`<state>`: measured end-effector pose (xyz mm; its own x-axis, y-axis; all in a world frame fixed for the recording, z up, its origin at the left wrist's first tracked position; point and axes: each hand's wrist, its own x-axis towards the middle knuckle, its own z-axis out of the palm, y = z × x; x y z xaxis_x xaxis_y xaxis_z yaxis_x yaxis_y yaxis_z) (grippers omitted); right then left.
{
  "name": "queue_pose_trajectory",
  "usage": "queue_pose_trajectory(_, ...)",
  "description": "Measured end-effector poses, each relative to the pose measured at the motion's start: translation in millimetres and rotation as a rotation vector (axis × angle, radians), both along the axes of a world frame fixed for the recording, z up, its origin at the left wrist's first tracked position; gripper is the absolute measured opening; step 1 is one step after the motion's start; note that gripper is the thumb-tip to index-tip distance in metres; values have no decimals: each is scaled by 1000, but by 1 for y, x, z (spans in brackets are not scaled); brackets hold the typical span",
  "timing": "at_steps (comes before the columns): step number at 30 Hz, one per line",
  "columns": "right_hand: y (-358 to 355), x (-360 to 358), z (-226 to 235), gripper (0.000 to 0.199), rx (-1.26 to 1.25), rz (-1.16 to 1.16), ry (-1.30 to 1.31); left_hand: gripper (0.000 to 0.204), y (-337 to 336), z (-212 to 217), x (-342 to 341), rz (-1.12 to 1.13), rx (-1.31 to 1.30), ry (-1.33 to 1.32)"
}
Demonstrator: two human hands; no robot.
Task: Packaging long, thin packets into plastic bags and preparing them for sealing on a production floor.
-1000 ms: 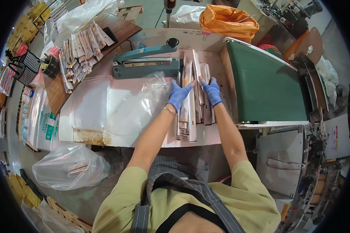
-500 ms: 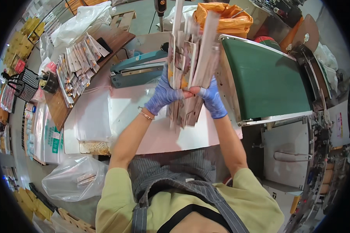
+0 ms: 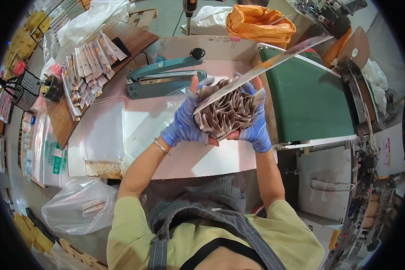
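Observation:
Both my hands wear blue gloves and clasp one bundle of flat paper packets (image 3: pixel 227 114), held up in the air above the pink table (image 3: pixel 198 157) with the packet ends facing me. My left hand (image 3: pixel 184 123) grips the bundle's left side, thumb up. My right hand (image 3: pixel 256 123) grips its right side. One long packet (image 3: pixel 274 60) sticks out of the bundle toward the upper right.
A teal heat sealer (image 3: pixel 164 76) lies behind the bundle. Clear plastic bags (image 3: pixel 144 128) are spread on the table's left. A green conveyor belt (image 3: pixel 310 96) runs on the right. More packets (image 3: pixel 83 74) are fanned on a wooden board at left. An orange bag (image 3: pixel 258 22) sits behind.
The packets lay on the table under my hands. I gathered them, lifted them upright, and now hold them tipped toward me as a bundle.

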<state>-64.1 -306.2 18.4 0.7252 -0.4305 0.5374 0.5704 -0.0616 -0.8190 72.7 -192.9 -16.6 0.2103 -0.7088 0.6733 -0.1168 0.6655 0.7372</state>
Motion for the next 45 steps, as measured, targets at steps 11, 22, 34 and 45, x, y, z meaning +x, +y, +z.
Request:
queue_pose_trajectory(11,-25,10,-6,98,-96,-308,-1,104,-48,-6,2,-114,577,92)
queue_pose_trajectory(22,-120,-7,-73,60,351,-394,625,61,-114,-58,-50,-120,742,563)
queue_pose_trajectory(34,-142,69,-117,65,-598,-864,912,25,-1,-125,5,607,491,-519)
queue_pose_trajectory(45,-135,111,-79,38,-560,-1138,458,16,110,-91,83,875,713,-1036)
